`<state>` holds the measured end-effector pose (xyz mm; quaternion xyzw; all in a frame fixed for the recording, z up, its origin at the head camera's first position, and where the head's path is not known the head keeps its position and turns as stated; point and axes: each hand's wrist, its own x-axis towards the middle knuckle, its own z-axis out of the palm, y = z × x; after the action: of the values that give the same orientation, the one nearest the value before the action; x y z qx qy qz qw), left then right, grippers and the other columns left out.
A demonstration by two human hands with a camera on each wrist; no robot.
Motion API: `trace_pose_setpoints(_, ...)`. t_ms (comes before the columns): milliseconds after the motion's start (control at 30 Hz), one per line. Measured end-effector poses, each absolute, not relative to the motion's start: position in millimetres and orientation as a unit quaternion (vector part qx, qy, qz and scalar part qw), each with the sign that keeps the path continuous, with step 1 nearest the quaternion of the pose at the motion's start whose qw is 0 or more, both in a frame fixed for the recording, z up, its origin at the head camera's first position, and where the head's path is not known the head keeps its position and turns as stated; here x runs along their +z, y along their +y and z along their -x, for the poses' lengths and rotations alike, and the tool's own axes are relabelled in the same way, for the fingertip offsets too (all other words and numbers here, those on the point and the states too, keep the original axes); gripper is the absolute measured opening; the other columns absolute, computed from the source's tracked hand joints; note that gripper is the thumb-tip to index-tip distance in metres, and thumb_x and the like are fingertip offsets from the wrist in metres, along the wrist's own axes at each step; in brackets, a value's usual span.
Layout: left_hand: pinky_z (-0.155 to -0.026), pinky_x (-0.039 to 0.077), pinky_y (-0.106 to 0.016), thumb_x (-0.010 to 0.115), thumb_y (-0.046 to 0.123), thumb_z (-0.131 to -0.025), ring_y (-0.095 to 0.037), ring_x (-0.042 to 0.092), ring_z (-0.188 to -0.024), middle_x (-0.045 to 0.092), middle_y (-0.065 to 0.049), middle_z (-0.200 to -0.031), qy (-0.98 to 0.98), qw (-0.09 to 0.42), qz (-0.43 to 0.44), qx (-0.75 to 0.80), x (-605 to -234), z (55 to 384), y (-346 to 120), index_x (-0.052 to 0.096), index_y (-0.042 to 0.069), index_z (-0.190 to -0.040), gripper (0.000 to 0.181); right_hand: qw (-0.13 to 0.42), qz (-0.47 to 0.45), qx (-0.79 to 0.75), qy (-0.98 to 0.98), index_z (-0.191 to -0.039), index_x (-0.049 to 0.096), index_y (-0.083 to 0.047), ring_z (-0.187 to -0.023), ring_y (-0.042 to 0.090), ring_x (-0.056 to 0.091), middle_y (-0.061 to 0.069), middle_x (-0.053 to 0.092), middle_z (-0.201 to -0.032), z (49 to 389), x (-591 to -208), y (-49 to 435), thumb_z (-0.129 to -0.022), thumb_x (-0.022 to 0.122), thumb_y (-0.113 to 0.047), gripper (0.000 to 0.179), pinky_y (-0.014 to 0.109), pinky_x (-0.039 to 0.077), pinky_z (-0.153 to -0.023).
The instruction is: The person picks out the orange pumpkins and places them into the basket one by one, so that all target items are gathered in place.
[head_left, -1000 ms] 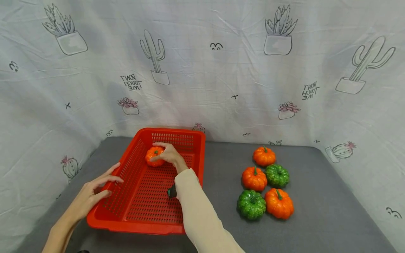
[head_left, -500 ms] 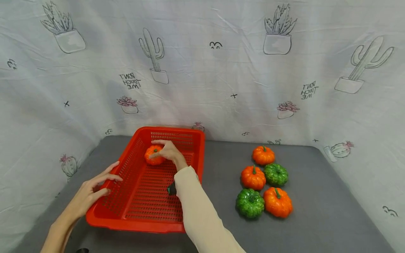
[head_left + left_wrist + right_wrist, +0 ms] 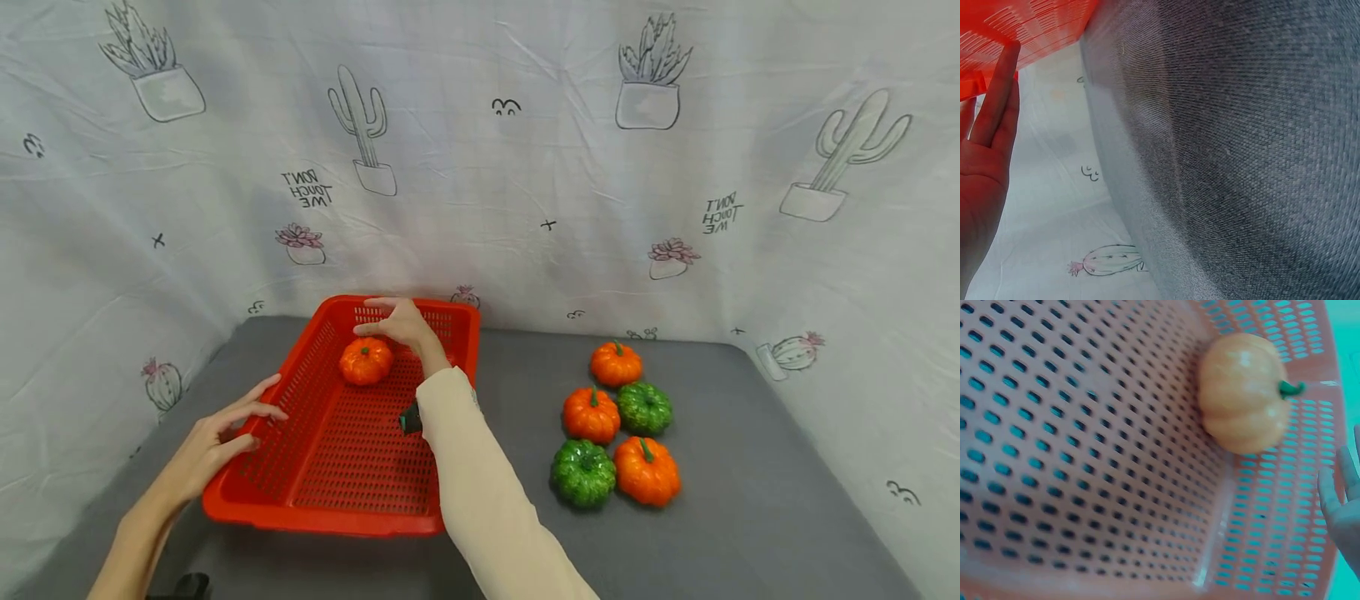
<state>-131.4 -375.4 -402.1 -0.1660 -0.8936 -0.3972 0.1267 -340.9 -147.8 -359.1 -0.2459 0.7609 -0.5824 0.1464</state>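
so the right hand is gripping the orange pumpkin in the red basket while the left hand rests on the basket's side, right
Not quite. The right hand is open above the orange pumpkin, not gripping it; the pumpkin sits free in the red basket. The head view shows this. The left hand does rest on the basket's side.

My right sleeve (image 3: 480, 475) hides part of the red basket's (image 3: 300, 392) right wall. In the right wrist view I see only 2 fingertips (image 3: 1341, 487) at the edge. The left wrist view cuts off my left hand (image 3: 982, 162).
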Motion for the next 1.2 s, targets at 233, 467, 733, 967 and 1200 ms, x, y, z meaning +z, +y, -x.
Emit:
trace_pose_setpoints(233, -0.065, 0.047, -0.023, 0.051, -0.007, -0.090, 0.005, 0.037, -0.121, 0.032, -0.006, -0.154, -0.888, 0.125, 0.177, -0.406, -402.3, 133.1, -375.8, 0.065, 0.006, -0.113, 0.030, 0.146, 0.255, -0.621, 0.727, -0.131, 0.057, -0.001, -0.117, 0.025, 0.057, 0.016, 0.058, -0.132, 346.2, -330.7, -121.7, -0.083, 0.074, -0.008, 0.051, 0.032, 0.045, -0.095)
trace_pose_setpoints(467, -0.066, 0.049, -0.023, 0.050, -0.006, -0.091, 0.003, 0.042, -0.114, 0.033, -0.006, -0.154, -0.882, 0.126, 0.186, -0.413, -404.0, 140.6, -374.0, 0.065, 0.006, -0.114, 0.030, 0.106, 0.260, -0.654, 0.702, -0.131, 0.056, 0.002, -0.116, 0.027, 0.058, 0.020, 0.056, -0.132, 349.4, -298.7, -76.0, -0.087, 0.068, -0.003, 0.046, 0.035, 0.045, -0.094)
trace_pose_setpoints(733, -0.068, 0.046, -0.019, 0.051, -0.003, -0.093, 0.005, 0.038, -0.120, 0.032, 0.000, -0.154, -0.886, 0.131, 0.175, -0.408, -406.0, 133.6, -380.1, 0.064, 0.005, -0.115, 0.026, 0.062, 0.276, -0.667, 0.690, -0.128, 0.056, 0.005, -0.110, 0.028, 0.060, 0.019, 0.059, -0.127, 337.4, -288.4, -22.9, -0.089, 0.064, -0.001, 0.040, 0.037, 0.048, -0.090)
trace_pose_setpoints(967, -0.072, 0.043, -0.015, 0.052, -0.003, -0.094, 0.008, 0.034, -0.125, 0.031, 0.000, -0.155, -0.890, 0.133, 0.178, -0.398, -407.6, 134.8, -378.5, 0.064, 0.005, -0.117, 0.028, 0.057, 0.263, -0.641, 0.719, -0.127, 0.057, 0.003, -0.110, 0.034, 0.059, 0.018, 0.060, -0.126, 316.7, -301.3, 23.7, -0.092, 0.063, -0.007, 0.037, 0.037, 0.045, -0.094)
trace_pose_setpoints(1200, -0.074, 0.045, -0.013, 0.049, -0.004, -0.095, 0.008, 0.034, -0.127, 0.028, -0.003, -0.156, -0.884, 0.118, 0.194, -0.409, -405.4, 133.9, -378.6, 0.062, 0.001, -0.119, 0.028, 0.054, 0.274, -0.618, 0.735, -0.128, 0.057, 0.002, -0.112, 0.023, 0.060, 0.013, 0.062, -0.125, 283.9, -330.6, 69.7, -0.093, 0.062, -0.011, 0.038, 0.037, 0.044, -0.096)
